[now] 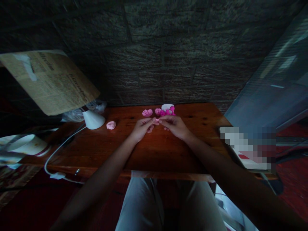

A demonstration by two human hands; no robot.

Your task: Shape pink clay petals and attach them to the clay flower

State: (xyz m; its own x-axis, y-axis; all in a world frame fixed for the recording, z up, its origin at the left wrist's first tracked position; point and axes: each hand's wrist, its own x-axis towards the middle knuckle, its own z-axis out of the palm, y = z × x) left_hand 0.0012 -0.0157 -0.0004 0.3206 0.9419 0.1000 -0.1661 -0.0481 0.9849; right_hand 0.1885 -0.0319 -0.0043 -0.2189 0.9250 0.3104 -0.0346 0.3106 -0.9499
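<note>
Between my two hands, above the wooden table, is a small pink piece (157,120), thin and soft-looking; its exact kind is too small to tell. My left hand (143,127) pinches it from one side. From the other side my right hand (175,126) grips it between thumb and fingers. Just beyond the fingers lie a pink fan-shaped piece (147,113), a small pink rosette (158,111) and several bright magenta pieces (169,111) by a white item (167,106). A pale pink crumpled lump (111,125) sits farther left.
On the left of the wooden table (154,154) stands a lamp with a white base (94,120), a newsprint-patterned shade (51,80) and a white cord (51,157). A white roll-like object (27,145) lies at far left. A blurred-out item (250,150) occupies the right edge. A brick wall (154,64) rises behind.
</note>
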